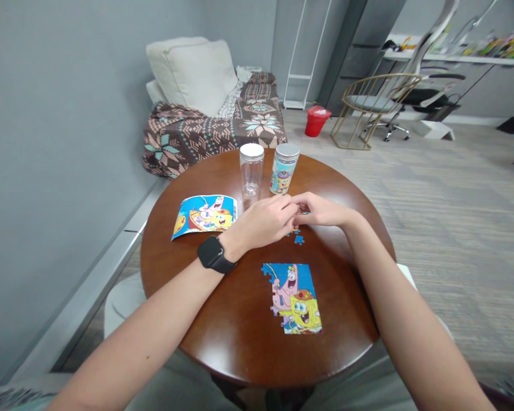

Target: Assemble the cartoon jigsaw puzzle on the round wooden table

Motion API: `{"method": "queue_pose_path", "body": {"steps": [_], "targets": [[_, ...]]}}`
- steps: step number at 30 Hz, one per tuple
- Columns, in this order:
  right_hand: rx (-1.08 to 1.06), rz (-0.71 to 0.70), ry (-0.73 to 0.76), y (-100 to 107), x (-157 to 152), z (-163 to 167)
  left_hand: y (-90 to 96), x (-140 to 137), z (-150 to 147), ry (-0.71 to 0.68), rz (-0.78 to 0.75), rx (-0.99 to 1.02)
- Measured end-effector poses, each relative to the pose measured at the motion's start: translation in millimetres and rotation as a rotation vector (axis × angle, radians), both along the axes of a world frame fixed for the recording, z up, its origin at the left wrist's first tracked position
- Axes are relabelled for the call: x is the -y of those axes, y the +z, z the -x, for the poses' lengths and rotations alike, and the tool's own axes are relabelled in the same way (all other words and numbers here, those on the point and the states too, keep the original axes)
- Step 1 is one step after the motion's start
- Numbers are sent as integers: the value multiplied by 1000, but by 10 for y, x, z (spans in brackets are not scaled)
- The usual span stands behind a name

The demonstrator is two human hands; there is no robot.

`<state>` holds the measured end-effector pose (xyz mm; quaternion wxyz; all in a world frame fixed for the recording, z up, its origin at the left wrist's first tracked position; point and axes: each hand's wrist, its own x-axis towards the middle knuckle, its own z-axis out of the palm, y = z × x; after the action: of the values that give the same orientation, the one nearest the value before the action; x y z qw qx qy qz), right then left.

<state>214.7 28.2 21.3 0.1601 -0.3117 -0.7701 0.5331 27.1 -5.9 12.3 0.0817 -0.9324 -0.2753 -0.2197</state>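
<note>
My left hand, with a black watch at its wrist, meets my right hand over the table's middle. Both have curled fingers that touch or overlap, hiding whatever they hold. Loose jigsaw pieces, mostly blue, lie just below and partly under the fingers. Nearer to me is a partly assembled jigsaw puzzle with a pink starfish and a yellow sponge character; its left edge is ragged. To the left of my left hand a curled picture sheet shows the same characters.
Behind my hands stand a clear jar with a white lid and a printed jar with a silver lid. The round brown table has a sofa beyond it. A red bin and chairs are farther back.
</note>
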Motion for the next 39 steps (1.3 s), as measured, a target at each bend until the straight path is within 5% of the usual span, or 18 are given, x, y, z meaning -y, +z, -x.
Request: {"method": "queue_pose_path", "body": {"steps": [19, 30, 34, 39], "targets": [[69, 42, 2, 6, -3, -24, 10, 4, 0, 31, 125, 4], [-35, 35, -4, -48, -61, -94, 22, -57, 42, 78, 330, 241], [-77, 6, -31, -100, -93, -108, 283, 110, 123, 164, 549, 218], [-91, -36, -43, -87, -72, -83, 436, 905, 271, 187, 1051, 207]]}}
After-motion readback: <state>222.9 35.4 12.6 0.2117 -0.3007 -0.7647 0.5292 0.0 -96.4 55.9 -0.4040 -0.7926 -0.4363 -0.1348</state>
